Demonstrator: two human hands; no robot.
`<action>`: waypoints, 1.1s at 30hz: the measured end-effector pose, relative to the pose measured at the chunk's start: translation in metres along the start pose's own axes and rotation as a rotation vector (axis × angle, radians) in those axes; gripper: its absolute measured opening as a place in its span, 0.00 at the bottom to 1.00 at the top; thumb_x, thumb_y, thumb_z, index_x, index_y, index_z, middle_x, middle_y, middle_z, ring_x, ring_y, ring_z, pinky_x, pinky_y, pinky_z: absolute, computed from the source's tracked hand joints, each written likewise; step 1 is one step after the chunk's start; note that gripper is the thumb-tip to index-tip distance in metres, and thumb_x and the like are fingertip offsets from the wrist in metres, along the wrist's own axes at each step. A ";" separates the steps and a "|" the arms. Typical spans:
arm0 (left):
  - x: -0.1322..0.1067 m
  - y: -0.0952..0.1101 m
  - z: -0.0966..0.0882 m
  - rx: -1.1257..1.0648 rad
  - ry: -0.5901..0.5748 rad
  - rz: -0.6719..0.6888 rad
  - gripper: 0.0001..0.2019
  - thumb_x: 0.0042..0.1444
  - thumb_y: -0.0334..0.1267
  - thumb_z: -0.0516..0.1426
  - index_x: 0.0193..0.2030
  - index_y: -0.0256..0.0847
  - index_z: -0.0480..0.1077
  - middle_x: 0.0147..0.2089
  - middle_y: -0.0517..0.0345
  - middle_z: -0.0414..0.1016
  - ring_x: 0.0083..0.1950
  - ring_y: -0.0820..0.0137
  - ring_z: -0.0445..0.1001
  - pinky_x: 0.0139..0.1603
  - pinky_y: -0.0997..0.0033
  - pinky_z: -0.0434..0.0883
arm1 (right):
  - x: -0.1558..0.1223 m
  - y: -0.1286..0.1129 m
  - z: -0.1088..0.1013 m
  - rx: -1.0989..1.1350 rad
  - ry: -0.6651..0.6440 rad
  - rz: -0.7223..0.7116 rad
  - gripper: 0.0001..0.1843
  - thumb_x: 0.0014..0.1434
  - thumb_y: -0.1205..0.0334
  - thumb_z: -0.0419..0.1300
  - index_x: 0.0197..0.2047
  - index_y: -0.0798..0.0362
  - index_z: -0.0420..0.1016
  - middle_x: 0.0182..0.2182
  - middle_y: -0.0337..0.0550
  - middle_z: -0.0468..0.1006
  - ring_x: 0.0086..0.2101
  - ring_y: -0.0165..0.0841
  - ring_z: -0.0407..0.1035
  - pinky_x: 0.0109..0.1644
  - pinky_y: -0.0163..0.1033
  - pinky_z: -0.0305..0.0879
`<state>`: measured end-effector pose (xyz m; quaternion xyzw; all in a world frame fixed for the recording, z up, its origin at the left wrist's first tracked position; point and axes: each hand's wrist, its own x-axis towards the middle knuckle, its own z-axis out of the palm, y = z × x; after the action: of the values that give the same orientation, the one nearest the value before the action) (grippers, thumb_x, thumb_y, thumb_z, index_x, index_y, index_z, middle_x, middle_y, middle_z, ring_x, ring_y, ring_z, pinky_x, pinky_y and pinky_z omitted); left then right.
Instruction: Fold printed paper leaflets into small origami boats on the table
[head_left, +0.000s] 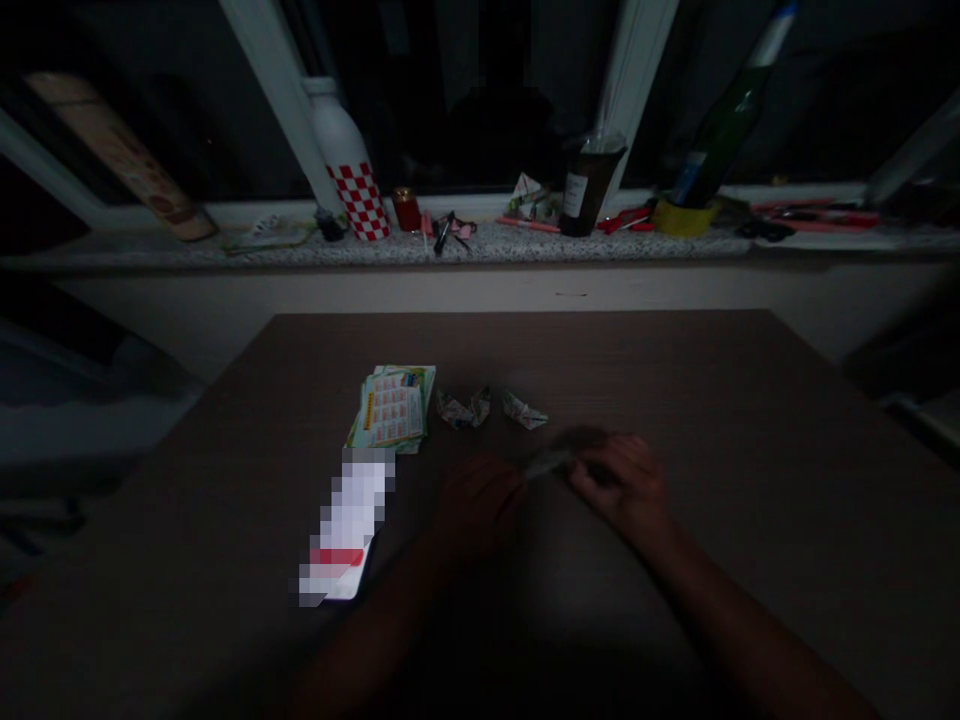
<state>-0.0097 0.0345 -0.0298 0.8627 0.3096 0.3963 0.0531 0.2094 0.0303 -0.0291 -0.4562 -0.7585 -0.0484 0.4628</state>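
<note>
Both my hands rest on the dark wooden table point(675, 370) in dim light. My left hand point(480, 500) and my right hand point(619, 485) have their fingers closed on a small piece of paper point(547, 462) held between them, blurred by motion. Just beyond my hands lie two small folded paper figures point(463, 408) point(523, 410). A stack of printed paper sheets point(394, 408) lies to their left. A lit phone point(346, 530), its screen pixelated, lies near my left forearm.
The stone windowsill point(225, 250) behind the table carries a red-and-white checked bottle point(349, 165), a small red jar point(407, 208), a dark cup point(589, 185), a green glass bottle point(724, 125) standing in a yellow tape roll point(682, 218), pens and a cardboard tube point(120, 150).
</note>
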 end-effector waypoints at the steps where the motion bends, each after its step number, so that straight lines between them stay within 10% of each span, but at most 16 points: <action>1: 0.001 0.000 -0.002 -0.004 -0.006 -0.034 0.03 0.58 0.30 0.55 0.37 0.37 0.70 0.34 0.54 0.76 0.36 0.69 0.72 0.40 0.67 0.70 | 0.000 0.002 -0.003 -0.008 0.020 0.022 0.05 0.52 0.71 0.63 0.28 0.52 0.72 0.23 0.41 0.76 0.27 0.35 0.71 0.34 0.42 0.63; 8: 0.005 0.003 0.001 -0.047 -0.128 -0.158 0.06 0.59 0.35 0.54 0.36 0.38 0.71 0.34 0.54 0.76 0.36 0.67 0.73 0.39 0.67 0.70 | 0.003 -0.008 -0.002 0.143 -0.064 -0.038 0.16 0.51 0.65 0.65 0.45 0.53 0.72 0.37 0.49 0.79 0.40 0.42 0.72 0.44 0.50 0.66; 17: 0.001 -0.001 0.017 -0.213 -0.197 -0.494 0.08 0.57 0.37 0.57 0.42 0.41 0.75 0.39 0.55 0.80 0.39 0.66 0.77 0.43 0.66 0.73 | -0.002 -0.013 0.016 0.286 -0.088 -0.009 0.09 0.54 0.71 0.63 0.39 0.50 0.75 0.28 0.42 0.80 0.29 0.35 0.73 0.36 0.43 0.68; 33: 0.003 -0.006 0.017 -0.357 -0.136 -0.697 0.06 0.54 0.38 0.60 0.37 0.40 0.75 0.33 0.59 0.80 0.34 0.69 0.77 0.35 0.72 0.72 | -0.011 -0.007 0.021 0.279 -0.070 0.252 0.05 0.53 0.65 0.64 0.36 0.50 0.75 0.28 0.42 0.79 0.28 0.34 0.74 0.32 0.39 0.72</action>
<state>0.0009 0.0434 -0.0417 0.7073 0.5059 0.3443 0.3538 0.1917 0.0297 -0.0466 -0.4804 -0.7103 0.1315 0.4975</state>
